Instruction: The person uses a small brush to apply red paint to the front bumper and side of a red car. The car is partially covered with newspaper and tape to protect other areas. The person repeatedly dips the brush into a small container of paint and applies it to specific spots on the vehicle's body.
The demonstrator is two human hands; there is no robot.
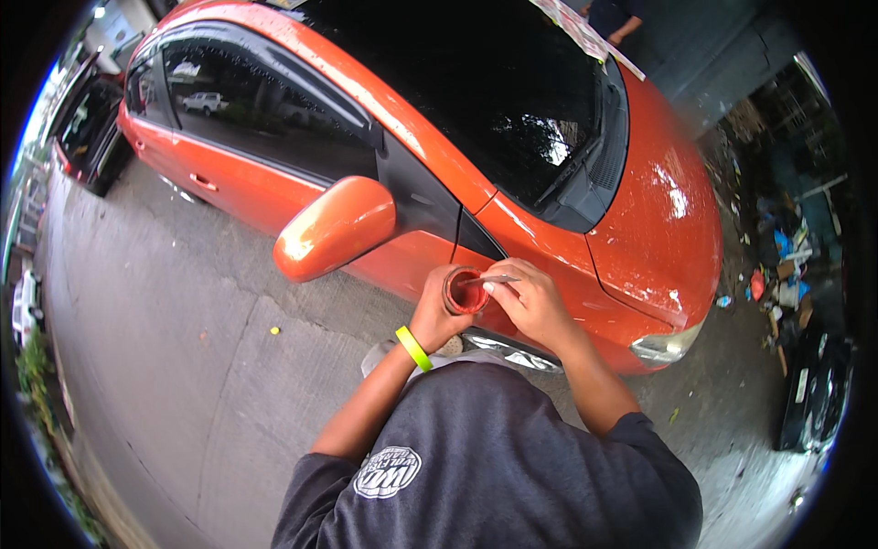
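Note:
My left hand [433, 306] is wrapped round a small open jar [454, 295] of red paint [469, 296]. Between the pinched fingers of my right hand [533, 300] is a thin flat stirring stick [494, 278], one end of it reaching into the jar's mouth. I cannot make out how deep the tip goes. Just beyond both hands stands an orange-red car [412, 263], its side mirror [338, 229] up and to the left of the jar. A yellow-green wristband [413, 349] circles my left wrist.
The car's hood [654, 220] spreads to the right. Printed paper [585, 32] lies along the windshield's far edge, near another person's hand [617, 38]. Scattered litter [786, 284] lies at the far right, above a dark car part [812, 393]. A dark vehicle [90, 133] stands far left.

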